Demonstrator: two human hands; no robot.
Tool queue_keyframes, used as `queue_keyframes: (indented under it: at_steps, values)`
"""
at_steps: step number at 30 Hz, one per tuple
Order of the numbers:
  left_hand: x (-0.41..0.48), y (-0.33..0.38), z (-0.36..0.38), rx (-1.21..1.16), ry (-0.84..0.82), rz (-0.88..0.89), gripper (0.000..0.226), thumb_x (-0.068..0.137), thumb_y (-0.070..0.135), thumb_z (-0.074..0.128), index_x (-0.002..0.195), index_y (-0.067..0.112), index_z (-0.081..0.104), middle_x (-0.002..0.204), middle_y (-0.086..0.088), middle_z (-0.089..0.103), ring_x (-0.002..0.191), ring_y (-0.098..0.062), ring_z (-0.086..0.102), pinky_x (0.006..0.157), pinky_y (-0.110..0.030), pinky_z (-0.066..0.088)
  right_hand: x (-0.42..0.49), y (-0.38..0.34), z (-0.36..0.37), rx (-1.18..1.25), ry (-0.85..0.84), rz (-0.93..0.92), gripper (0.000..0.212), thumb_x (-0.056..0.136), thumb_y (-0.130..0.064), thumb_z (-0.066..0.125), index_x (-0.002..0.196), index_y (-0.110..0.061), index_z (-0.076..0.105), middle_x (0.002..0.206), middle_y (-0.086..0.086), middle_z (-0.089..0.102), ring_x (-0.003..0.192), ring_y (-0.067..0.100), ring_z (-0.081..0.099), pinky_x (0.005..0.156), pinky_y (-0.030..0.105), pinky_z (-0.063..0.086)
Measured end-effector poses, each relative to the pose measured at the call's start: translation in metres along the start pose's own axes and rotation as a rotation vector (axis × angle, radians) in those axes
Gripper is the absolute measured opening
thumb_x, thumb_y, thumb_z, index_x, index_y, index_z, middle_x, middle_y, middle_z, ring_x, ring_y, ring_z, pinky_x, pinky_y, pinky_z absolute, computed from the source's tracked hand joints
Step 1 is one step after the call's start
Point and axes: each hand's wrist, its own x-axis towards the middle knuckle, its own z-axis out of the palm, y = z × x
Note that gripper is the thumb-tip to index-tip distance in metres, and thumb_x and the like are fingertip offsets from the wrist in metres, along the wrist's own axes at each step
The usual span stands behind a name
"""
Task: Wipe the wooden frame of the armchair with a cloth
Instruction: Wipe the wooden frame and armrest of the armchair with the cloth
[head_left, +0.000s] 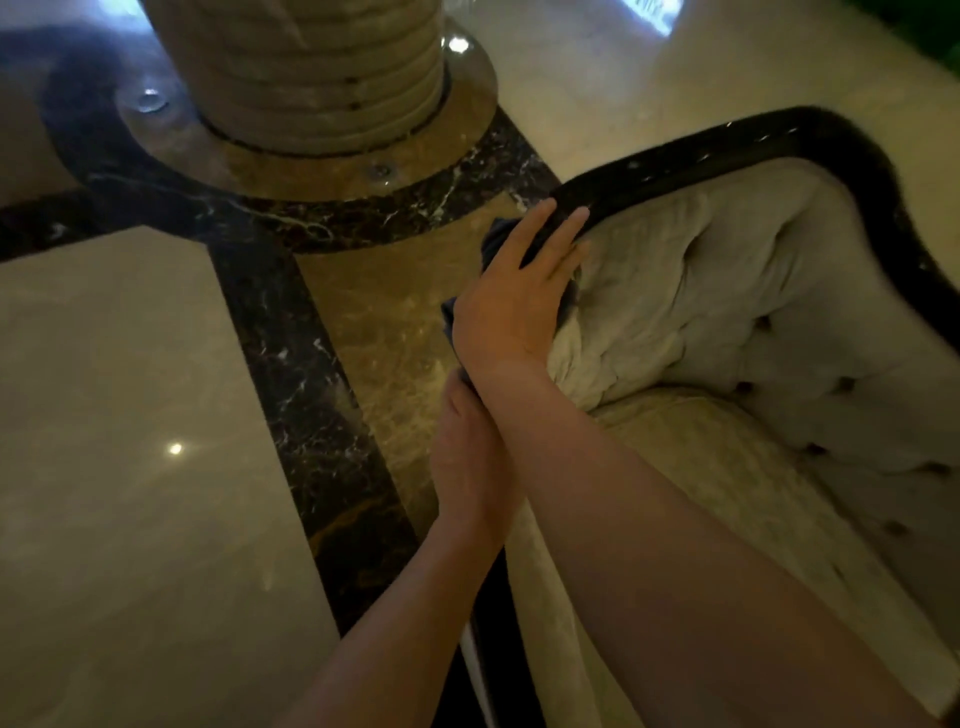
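Observation:
The armchair's dark wooden frame (727, 140) curves around the tufted cream backrest (753, 291) on the right side of the head view. My right hand (519, 291) lies flat on the frame's left rail, fingers stretched along it, pressing a dark blue cloth (496, 239) against the wood. Most of the cloth is hidden under the palm; its edges show by the fingers and the wrist. My left hand (470, 457) sits lower on the same rail, partly covered by my right forearm, and seems to grip the frame's edge.
A thick ribbed stone column (311, 73) rises from a round base at the top centre. The polished marble floor (130, 415) with dark veined bands lies to the left. The cream seat cushion (727, 493) fills the lower right.

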Motion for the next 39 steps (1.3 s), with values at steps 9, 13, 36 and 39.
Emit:
queue_keyframes:
  at_steps: [9,13,36,39]
  values:
    - [0.073,0.058,-0.023,0.081,-0.106,0.123,0.071,0.091,0.044,0.031,0.149,0.004,0.035,0.146,-0.017,0.051,0.126,-0.03,0.056,0.103,-0.039,0.045,0.097,0.004,-0.008,0.117,-0.132,0.424,0.091,0.101,-0.04,0.045,0.155,0.005,-0.013,0.164,0.033,-0.012,0.148,0.056,-0.014,0.119,0.06,-0.009]
    - [0.093,0.076,-0.026,0.126,-0.127,0.103,0.061,0.096,0.041,0.035,0.146,0.006,0.038,0.14,-0.017,0.055,0.118,-0.032,0.06,0.092,-0.039,0.05,0.121,0.01,-0.012,0.151,-0.117,0.574,0.09,0.102,-0.042,0.044,0.156,0.005,-0.01,0.164,0.034,-0.009,0.149,0.056,-0.013,0.12,0.06,-0.007]
    - [0.251,0.229,0.071,0.556,-0.557,0.785,0.101,0.091,0.06,0.047,0.158,0.01,-0.01,0.17,-0.016,-0.001,0.156,-0.036,0.0,0.125,-0.049,0.015,0.313,0.225,-0.037,0.235,-0.149,1.02,0.102,0.088,-0.061,0.043,0.159,-0.017,-0.016,0.167,0.02,-0.018,0.151,0.053,-0.004,0.121,0.061,0.018]
    - [0.265,0.252,0.094,0.626,-0.612,0.929,0.099,0.093,0.06,0.042,0.157,0.009,-0.014,0.169,-0.019,-0.008,0.155,-0.04,-0.009,0.125,-0.052,0.007,0.33,0.253,-0.034,0.198,-0.163,1.029,0.104,0.086,-0.068,0.04,0.159,-0.02,-0.017,0.168,0.019,-0.018,0.149,0.056,-0.007,0.122,0.063,0.012]
